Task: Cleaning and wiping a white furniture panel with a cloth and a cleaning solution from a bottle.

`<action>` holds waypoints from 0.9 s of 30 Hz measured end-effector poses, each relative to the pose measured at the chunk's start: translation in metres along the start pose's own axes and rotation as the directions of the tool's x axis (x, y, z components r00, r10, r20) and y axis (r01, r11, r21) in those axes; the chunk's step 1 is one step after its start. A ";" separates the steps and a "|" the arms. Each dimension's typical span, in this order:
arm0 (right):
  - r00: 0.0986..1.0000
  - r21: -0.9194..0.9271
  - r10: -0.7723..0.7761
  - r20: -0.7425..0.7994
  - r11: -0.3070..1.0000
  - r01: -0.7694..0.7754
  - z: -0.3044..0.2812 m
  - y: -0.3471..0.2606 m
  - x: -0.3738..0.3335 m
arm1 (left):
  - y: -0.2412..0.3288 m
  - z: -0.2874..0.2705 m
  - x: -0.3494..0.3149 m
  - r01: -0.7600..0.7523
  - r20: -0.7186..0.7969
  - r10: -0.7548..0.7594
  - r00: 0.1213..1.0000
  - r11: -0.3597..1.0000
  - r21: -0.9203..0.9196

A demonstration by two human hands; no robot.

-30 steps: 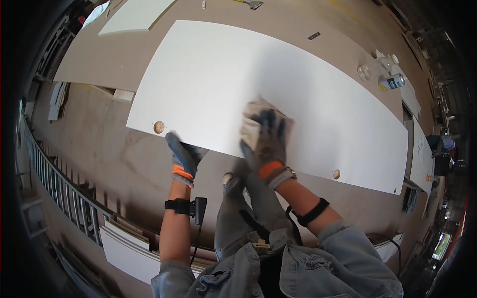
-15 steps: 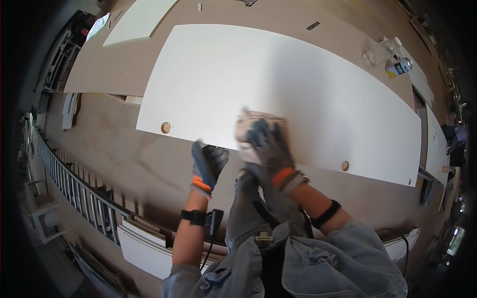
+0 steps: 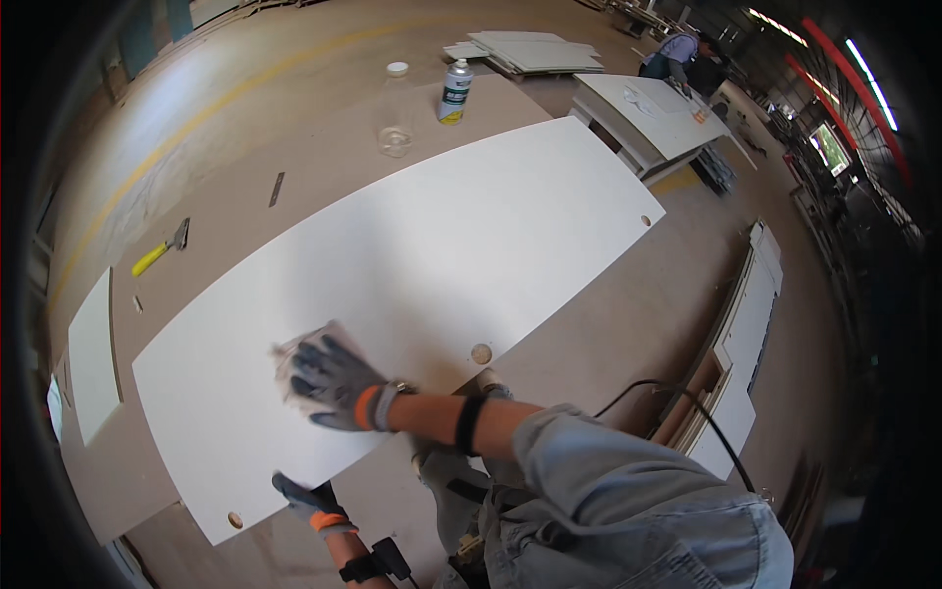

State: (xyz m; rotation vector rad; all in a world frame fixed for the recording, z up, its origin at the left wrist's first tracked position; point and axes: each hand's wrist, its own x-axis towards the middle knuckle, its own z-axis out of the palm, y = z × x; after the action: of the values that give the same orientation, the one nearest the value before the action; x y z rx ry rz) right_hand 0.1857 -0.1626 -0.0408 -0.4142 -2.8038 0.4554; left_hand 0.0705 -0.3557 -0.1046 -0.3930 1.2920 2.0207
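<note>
A large white panel (image 3: 471, 236) lies flat before me, with small round holes near its closest edge. My right hand (image 3: 339, 385), in a grey and dark-blue glove with an orange cuff, presses a crumpled beige cloth (image 3: 287, 371) down on the panel's surface. The fingers lie over the cloth and hold it. At the panel's near edge, lower left of the cloth, is my gloved left hand (image 3: 309, 499). Its fingers look apart with nothing between them, though part of the hand is hard to make out.
Beyond the panel, on the brown tabletop (image 3: 226, 221), are a clear bottle (image 3: 394, 123), a spray can (image 3: 454, 91), a small dark strip (image 3: 277, 188) and a yellow-handled scraper (image 3: 162, 248). A smaller white board (image 3: 95, 358) lies left. Another person (image 3: 677, 57) is by a white-topped table (image 3: 653, 113) far right.
My view has turned to the right, bringing the far table and person into clearer sight. The right hand has shifted leftward over the panel with the cloth. The left hand stays by the near edge.
</note>
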 end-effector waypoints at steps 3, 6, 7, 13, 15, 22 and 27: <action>0.996 0.115 0.052 -0.077 0.992 -0.043 0.027 0.010 0.029 | -0.005 -0.039 0.034 -0.111 -0.005 0.114 0.993 0.976 0.188; 0.992 -0.038 0.081 -0.099 0.996 -0.085 -0.019 0.086 0.026 | -0.002 -0.037 0.018 -0.289 -0.037 0.350 0.936 0.826 0.484; 0.981 -0.090 0.115 -0.158 0.987 -0.130 -0.038 0.131 0.015 | 0.000 -0.043 0.021 -0.334 0.106 0.333 0.937 0.764 0.552; 0.725 -0.442 0.634 -0.269 0.587 -0.678 -0.158 0.400 -0.130 | -0.014 0.004 0.001 -0.248 -0.080 0.366 0.927 0.760 0.601; 0.566 -0.389 0.701 -0.434 0.421 -0.819 -0.206 0.473 -0.216 | -0.045 0.041 -0.017 -0.167 -0.165 0.315 0.935 0.798 0.579; 0.259 -0.287 0.866 -0.429 0.142 -0.948 -0.253 0.503 -0.362 | -0.124 0.128 -0.056 0.022 -0.277 0.111 0.954 0.900 0.435; 0.904 0.102 0.340 -0.259 0.940 -0.324 -0.190 0.389 -0.216 | -0.142 0.160 -0.068 0.061 -0.264 0.050 0.963 0.916 0.396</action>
State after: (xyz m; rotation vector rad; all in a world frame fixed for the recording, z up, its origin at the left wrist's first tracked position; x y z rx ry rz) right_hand 0.5347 0.1727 -0.0475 -0.8803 -2.4508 0.5027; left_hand 0.2345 -0.2038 -0.0870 -0.4844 1.8265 1.6755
